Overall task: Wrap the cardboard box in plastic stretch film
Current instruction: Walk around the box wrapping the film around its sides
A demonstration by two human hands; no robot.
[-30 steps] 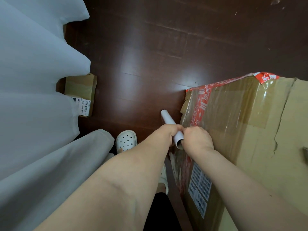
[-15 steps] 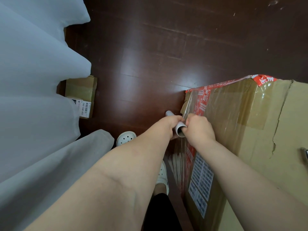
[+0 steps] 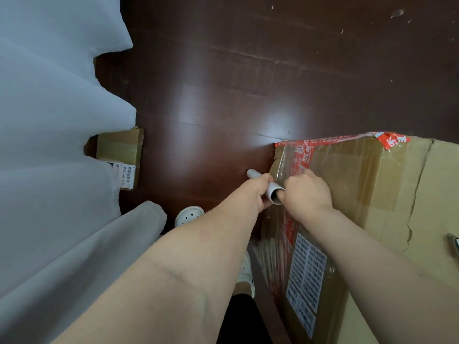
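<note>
1. Two hands meet at the left corner of the cardboard box [image 3: 360, 182]. The left hand [image 3: 257, 193] is curled round a grey film roll [image 3: 273, 192], and the right hand [image 3: 306, 194] grips the roll's near end with one finger at its open mouth.
2. The roll lies tilted against that box corner, its far end pointing away over the dark floor [image 3: 223, 95].
3. Clear stretch film [image 3: 269, 244] clings to the box's side below the hands, over red tape [image 3: 305, 155] and beside a white label [image 3: 306, 269].
4. Well to the left of the box, a small carton [image 3: 119, 147] sits at a white curtain [image 3: 49, 120].
</note>
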